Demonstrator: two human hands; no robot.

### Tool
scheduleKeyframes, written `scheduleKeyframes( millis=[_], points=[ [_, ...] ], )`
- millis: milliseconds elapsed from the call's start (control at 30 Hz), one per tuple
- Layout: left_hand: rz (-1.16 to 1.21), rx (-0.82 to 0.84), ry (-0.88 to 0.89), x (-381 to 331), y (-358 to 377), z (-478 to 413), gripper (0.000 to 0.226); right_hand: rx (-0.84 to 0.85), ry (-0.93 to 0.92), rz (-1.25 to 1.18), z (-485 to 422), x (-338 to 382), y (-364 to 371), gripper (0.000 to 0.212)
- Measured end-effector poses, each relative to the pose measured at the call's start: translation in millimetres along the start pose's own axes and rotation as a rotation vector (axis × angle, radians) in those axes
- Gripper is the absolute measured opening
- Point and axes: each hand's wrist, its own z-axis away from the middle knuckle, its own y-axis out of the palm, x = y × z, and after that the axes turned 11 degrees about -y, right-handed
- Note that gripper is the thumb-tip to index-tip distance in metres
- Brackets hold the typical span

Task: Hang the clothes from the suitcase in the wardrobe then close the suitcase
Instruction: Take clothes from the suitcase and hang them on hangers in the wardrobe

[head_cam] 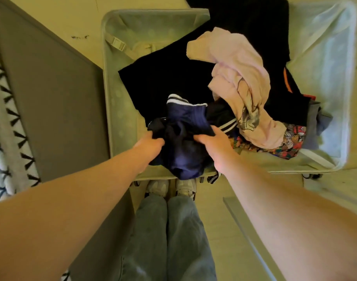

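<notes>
Step in hand: I read this as lifting one piece out of the pile, with hanging and closing the case not yet done.
Navy garment (183,126): bunched at the near edge of the open suitcase (113,88), its lower folds drooping over the rim toward my shoes (157,187); white stripes show at its top.
Left hand (151,144): fingers dug into the left side of the bundle and curled round a fistful of cloth; the fingertips themselves are buried.
Right hand (212,141): closed round a bunch of the same cloth on its right side, thumb on top.
How it will handle: soft, light and limp, I judge; it will sag between my hands and hold no shape, and the smooth knit may slip.
Where to take hold: I cannot tell collar from hem in this wad; I would shake it out and find the shoulders or waistband before reaching for a hanger.
Snag risk: it lies touching the pink garment (240,78) and a black garment (163,82), so a quick pull may drag them.
Other contents: patterned fabric (293,142) and a grey garment (317,122) at the right.
Wardrobe: I cannot identify it here.
</notes>
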Motion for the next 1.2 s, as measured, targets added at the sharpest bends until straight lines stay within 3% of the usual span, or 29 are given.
scheduleKeyframes(
  millis=[133, 167, 233, 300, 367, 467, 567, 733, 933, 1033, 1200],
  points=[
    [-0.014, 0.080, 0.135, 5.4, -21.0, 21.8, 0.080, 0.198, -0.192, 0.513, 37.6, 15.0, 14.1, 0.030],
    [-0.091, 0.090, 0.239, 0.8, -25.9, 32.0, 0.085, 0.227, -0.205, 0.539, 49.6, 23.6, 15.8, 0.029],
    [-0.500, 0.028, 0.505, -9.9, -34.2, 56.7, 0.089, 0.284, -0.230, 0.537, 74.5, 39.2, 16.7, 0.027],
    [-1.022, -0.123, 0.740, -18.9, -40.1, 92.3, 0.078, 0.328, -0.262, 0.565, 100.7, 52.3, 15.3, 0.028],
    [-1.416, -0.210, 0.857, -27.7, -46.4, 128.8, 0.053, 0.312, -0.289, 0.595, 130.6, 71.6, 9.2, 0.026],
    [-1.689, -0.317, 0.908, -30.2, -54.1, 167.9, 0.037, 0.247, -0.298, 0.716, 167.6, 89.4, 0.1, 0.008],
    [-1.673, -0.370, 1.011, -33.4, -65.8, 223.5, 0.023, 0.125, -0.237, 0.928, 218.5, 113.9, -11.6, 0.037],
    [-1.495, -0.436, 1.114, -38.7, -75.7, 301.4, 0.021, -0.104, -0.242, 1.050, 280.0, 153.3, -24.5, 0.020],
    [-1.328, -0.489, 1.222, -40.8, -73.9, 397.9, 0.029, -0.324, -0.324, 0.918, 365.7, 189.0, -60.5, 0.011],
    [-1.409, -0.471, 1.280, -32.7, -66.2, 443.3, 0.031, -0.344, -0.353, 0.794, 400.6, 186.5, -81.2, 0.032],
    [-1.379, -0.479, 1.405, -1.9, -47.6, 511.5, 0.027, -0.401, -0.413, 0.488, 465.8, 176.5, -107.9, 0.016]
  ],
)
